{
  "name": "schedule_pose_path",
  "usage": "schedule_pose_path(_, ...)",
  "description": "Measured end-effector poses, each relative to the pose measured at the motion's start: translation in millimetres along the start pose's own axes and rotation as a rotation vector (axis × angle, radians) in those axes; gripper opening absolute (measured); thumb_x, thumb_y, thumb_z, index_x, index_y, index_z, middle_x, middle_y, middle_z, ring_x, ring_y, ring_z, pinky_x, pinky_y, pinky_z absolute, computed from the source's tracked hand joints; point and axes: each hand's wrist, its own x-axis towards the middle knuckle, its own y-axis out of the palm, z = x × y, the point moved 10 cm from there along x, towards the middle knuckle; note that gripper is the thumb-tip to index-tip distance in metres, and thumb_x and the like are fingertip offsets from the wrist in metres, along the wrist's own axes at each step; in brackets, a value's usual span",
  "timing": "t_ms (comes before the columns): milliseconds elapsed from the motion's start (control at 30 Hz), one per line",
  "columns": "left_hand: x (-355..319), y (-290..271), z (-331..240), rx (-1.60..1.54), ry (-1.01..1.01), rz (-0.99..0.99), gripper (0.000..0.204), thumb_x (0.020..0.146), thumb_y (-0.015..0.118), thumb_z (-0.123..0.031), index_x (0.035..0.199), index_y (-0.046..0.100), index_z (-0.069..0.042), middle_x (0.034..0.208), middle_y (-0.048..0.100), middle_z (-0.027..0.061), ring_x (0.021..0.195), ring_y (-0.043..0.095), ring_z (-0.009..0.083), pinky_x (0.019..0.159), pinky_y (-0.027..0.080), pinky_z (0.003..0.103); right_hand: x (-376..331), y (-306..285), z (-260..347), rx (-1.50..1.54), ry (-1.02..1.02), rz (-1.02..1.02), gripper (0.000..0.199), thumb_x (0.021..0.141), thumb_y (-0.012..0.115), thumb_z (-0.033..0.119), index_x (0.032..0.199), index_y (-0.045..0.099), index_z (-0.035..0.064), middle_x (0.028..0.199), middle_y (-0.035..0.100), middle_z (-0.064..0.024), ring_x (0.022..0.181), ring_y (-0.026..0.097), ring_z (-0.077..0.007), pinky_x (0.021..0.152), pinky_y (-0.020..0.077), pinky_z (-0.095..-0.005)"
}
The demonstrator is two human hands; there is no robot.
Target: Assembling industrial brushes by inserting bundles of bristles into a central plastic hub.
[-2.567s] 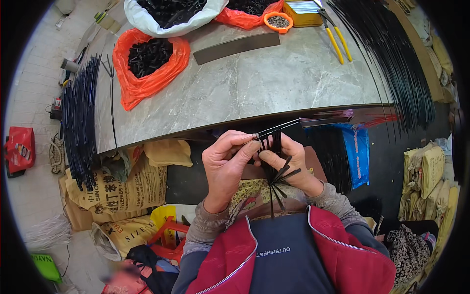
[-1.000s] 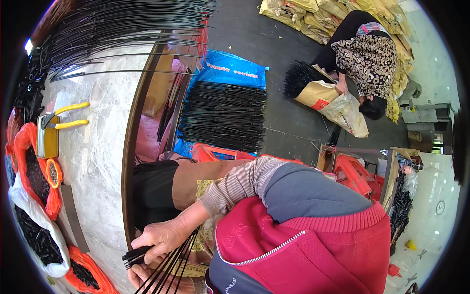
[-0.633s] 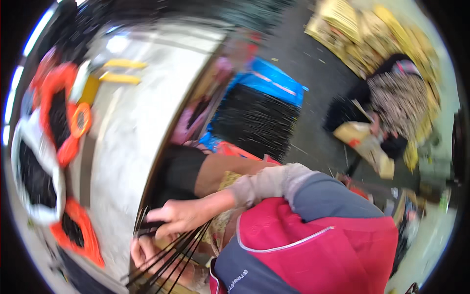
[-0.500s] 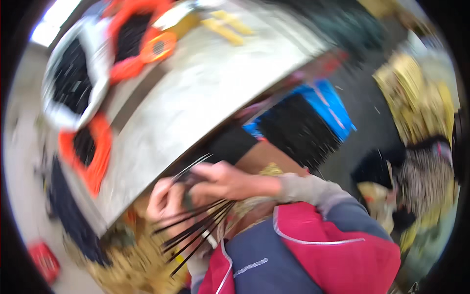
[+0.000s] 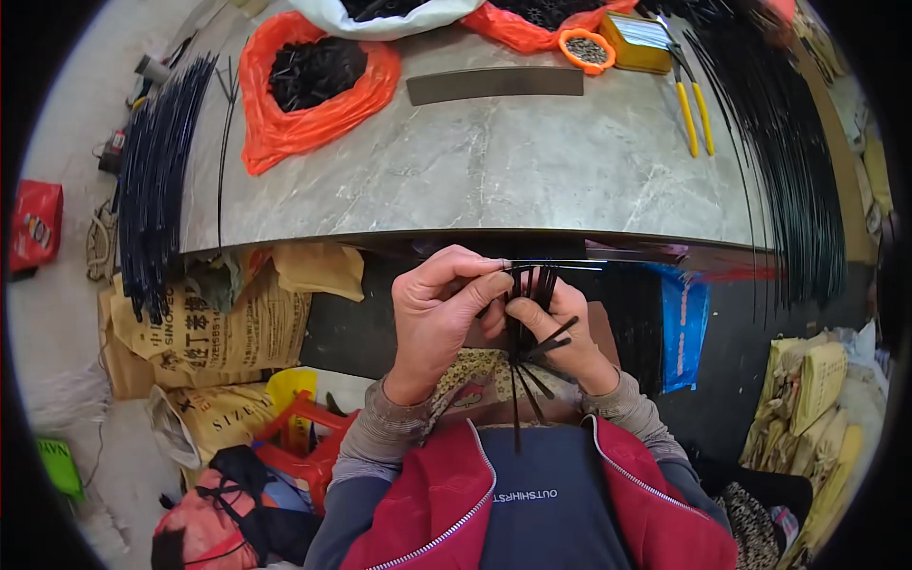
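My left hand is closed, its thumb and fingertips pinching the left end of thin shiny wires. These stretch to the right, past the top of my right hand. My right hand is wrapped round a bundle of slim black rods, whose ends fan out below the thumb toward my chest. More black tips stick up between its fingers. Both hands meet in front of the table edge, above my lap, with the fingertips nearly touching. Whether the wires touch the black rods, I cannot tell.
On the grey table lie yellow-handled pliers, an orange dish of small metal parts and a red bag of black pieces. Long black rods hang over its left and right ends. Paper sacks stand below.
The view has swung round and steadied, so the table now lies straight across the top. Both hands stay close together, still holding the black rods and the wires.
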Motion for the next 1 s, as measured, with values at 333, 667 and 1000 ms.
schedule_pose_path(333,-9.4,-21.2,3.6,-0.118,-0.059,-0.038,0.009,0.089,0.065,0.011,0.096,0.069,0.007,0.082,0.064,0.01,0.06,0.061,0.0144,0.051,0.049,0.026,6.5,24.7,1.6,0.041,0.029,0.061,0.014,0.1,0.055,0.004,0.111,0.059,-0.0034,0.091,0.07,-0.0083,0.082,0.067,-0.0136,0.076,0.0556,-0.0278)
schedule_pose_path(667,-3.2,-20.5,3.7,-0.118,-0.032,-0.014,0.007,0.089,0.067,0.008,0.095,0.069,0.007,0.085,0.065,0.0116,0.061,0.062,0.0163,0.049,0.049,0.027,8.6,19.8,-1.3,0.07,0.035,0.042,0.018,0.101,0.055,0.005,0.116,0.058,-0.0031,0.091,0.071,-0.0097,0.083,0.067,-0.0136,0.074,0.0558,-0.0274)
schedule_pose_path(1000,5.1,-5.4,-2.8,-0.011,-0.005,0.054,0.007,0.092,0.063,0.007,0.097,0.068,0.007,0.078,0.063,0.009,0.056,0.058,0.0124,0.048,0.047,0.026,5.8,6.5,-4.8,0.067,0.027,0.019,0.015,0.1,0.057,0.006,0.113,0.058,-0.0016,0.089,0.07,-0.007,0.08,0.066,-0.0111,0.073,0.0534,-0.025)
